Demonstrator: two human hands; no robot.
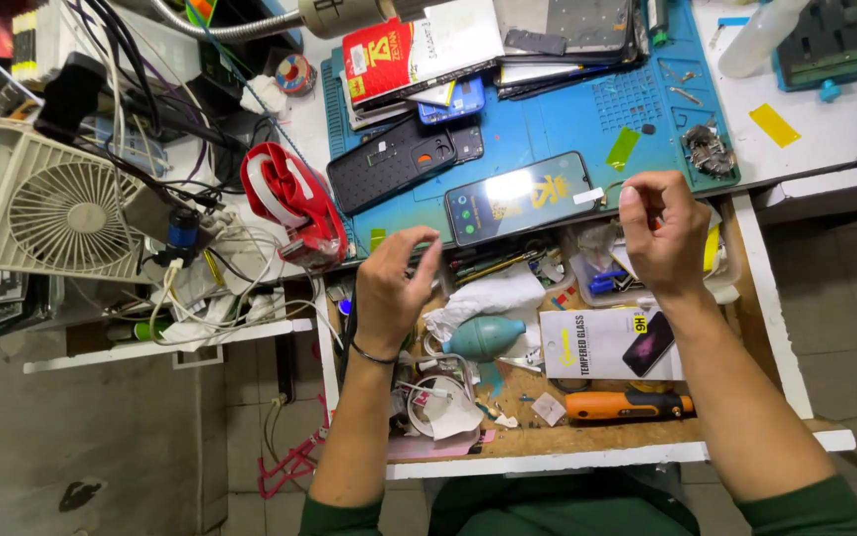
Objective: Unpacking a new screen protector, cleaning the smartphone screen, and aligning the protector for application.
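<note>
A smartphone [520, 197] with a lit screen lies on a blue work mat [587, 119]. A small white tab sticks out at the phone's right end. My right hand [662, 230] hovers just right of that end, fingers curled and pinched near the tab; whether it grips the tab I cannot tell. My left hand [394, 288] is raised near the phone's left end, fingers spread and holding nothing. A dark phone case [394, 159] lies left of the phone on the mat.
An open drawer [548, 437] below holds a teal air blower [483, 337], a screen-protector box [607, 342], an orange-handled tool [627, 405] and white tissue. A red tape dispenser [294, 203], a white fan [51, 203] and tangled cables sit left. Stacked phones lie at the mat's top.
</note>
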